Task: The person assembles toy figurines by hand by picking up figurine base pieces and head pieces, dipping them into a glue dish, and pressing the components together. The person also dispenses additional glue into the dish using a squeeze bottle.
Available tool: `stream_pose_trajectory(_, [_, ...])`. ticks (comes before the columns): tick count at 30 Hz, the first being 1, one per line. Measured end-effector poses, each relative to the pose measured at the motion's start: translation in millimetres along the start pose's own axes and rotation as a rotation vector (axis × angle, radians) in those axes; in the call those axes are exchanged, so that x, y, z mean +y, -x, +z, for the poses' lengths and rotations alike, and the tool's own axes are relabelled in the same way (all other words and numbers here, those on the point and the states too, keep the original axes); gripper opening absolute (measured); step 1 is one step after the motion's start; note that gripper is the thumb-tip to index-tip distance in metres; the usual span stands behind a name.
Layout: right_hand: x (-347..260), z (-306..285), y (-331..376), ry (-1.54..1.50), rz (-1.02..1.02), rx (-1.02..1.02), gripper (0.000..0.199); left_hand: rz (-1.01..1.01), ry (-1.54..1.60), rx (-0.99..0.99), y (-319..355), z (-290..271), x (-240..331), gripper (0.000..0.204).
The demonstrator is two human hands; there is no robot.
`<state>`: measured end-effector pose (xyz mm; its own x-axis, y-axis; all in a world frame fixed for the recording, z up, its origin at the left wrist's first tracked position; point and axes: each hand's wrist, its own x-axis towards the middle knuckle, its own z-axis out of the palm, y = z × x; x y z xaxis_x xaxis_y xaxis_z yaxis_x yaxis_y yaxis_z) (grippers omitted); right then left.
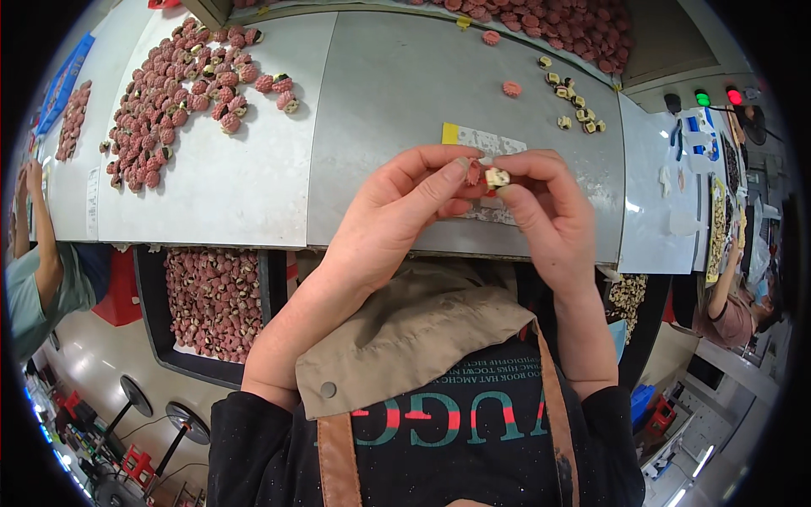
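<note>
Two bare hands met over the middle of a grey metal worktable in the head view. The left hand and the right hand pinched between their fingertips a small piece, cream and dark at one end and pinkish red at the other, held just above the table's near edge. Both hands were closed on it, thumbs and forefingers pressed together around it. Under them lay a pale label with a yellow end, stuck flat to the metal.

To the left, a white sheet covered part of the table and bore a wide heap of pink ridged pieces. More of them filled a dark bin below the table's front edge. A few small cream-and-dark bits were scattered at the far right, and another pink pile ran along the far side.

A co-worker's arm in a teal sleeve showed at the left rim; another person sat at the right. Green and red lamps glowed at the upper right. The floor below was pale and glossy.
</note>
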<state>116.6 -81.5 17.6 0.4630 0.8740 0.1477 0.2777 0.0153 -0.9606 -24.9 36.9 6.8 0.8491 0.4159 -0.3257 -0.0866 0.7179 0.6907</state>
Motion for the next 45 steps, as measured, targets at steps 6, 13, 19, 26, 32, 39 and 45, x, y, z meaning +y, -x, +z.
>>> stream_pose_trajectory(6, [-4,7,-1,0.321,-0.246,0.017,0.019,0.024,-0.003,-0.022,-2,-4,-4,0.033])
stream_pose_trajectory(13, [-2,-1,2,0.491,-0.327,0.014,0.027,0.142,-0.174,-0.03,2,2,-5,0.033])
stream_pose_trajectory(19, [-6,-6,-9,0.551,-0.412,-0.103,0.035,0.119,-0.194,-0.046,5,10,-6,0.044])
stream_pose_trajectory(26, [-1,-10,-7,0.65,-0.426,-0.114,0.035,0.233,-0.336,0.012,4,11,-20,0.05])
stream_pose_trajectory(32, [0,-14,0,0.54,-0.286,-0.137,0.034,0.287,-0.374,0.01,3,11,-26,0.047])
stream_pose_trajectory(39, [12,-7,5,0.549,-0.363,-0.075,0.035,0.447,-0.514,0.026,1,6,-35,0.037])
stream_pose_trajectory(45, [10,-5,11,0.49,-0.323,-0.031,0.032,0.344,-0.472,0.006,5,10,-26,0.038])
